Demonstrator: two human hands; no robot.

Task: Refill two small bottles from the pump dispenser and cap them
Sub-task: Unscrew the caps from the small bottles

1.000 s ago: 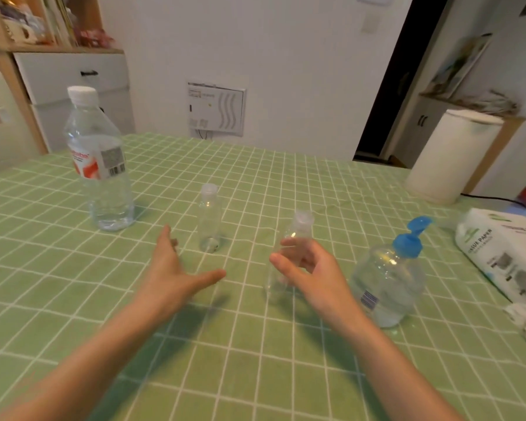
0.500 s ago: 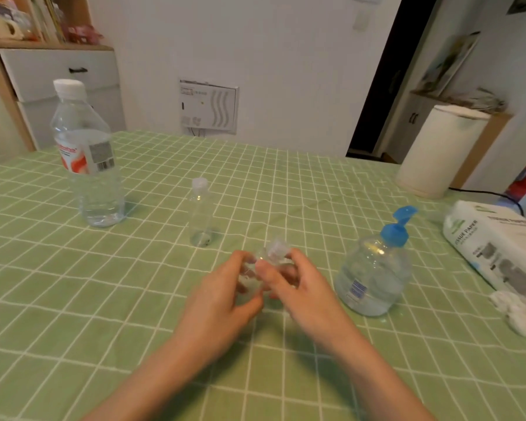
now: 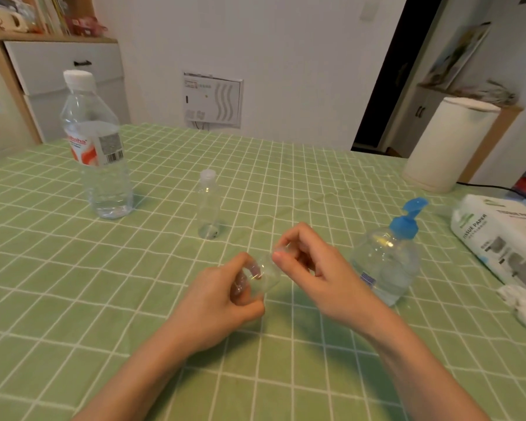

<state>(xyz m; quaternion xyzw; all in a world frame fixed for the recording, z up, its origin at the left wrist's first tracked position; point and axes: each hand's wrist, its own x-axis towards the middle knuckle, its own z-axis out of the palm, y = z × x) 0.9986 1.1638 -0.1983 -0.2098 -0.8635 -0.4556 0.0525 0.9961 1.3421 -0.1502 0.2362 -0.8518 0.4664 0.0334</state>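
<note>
Gripped a tilted small bottle (image 3: 263,275) in left fingers (image 3: 241,261), pinched its cap (image 3: 279,250) with right fingers (image 3: 295,233); had second capped bottle (image 3: 208,208) standing beyond them, pump dispenser (image 3: 386,265) rightward, apparently nothing refilled yet.

One view on record. A wide-angle camera worn on the head looks forward and down over the table (image 3: 73,299). Range: close. Both forearms enter from 6 o'clock; the left hand (image 3: 222,302) and right hand (image 3: 319,275) meet on a small bottle (image 3: 263,273) just below centre. The far table edge and wall (image 3: 286,56) lie toward 12 o'clock. Grid lines bow toward the 3 and 9 o'clock margins. Sole view; overlap does not apply.
</note>
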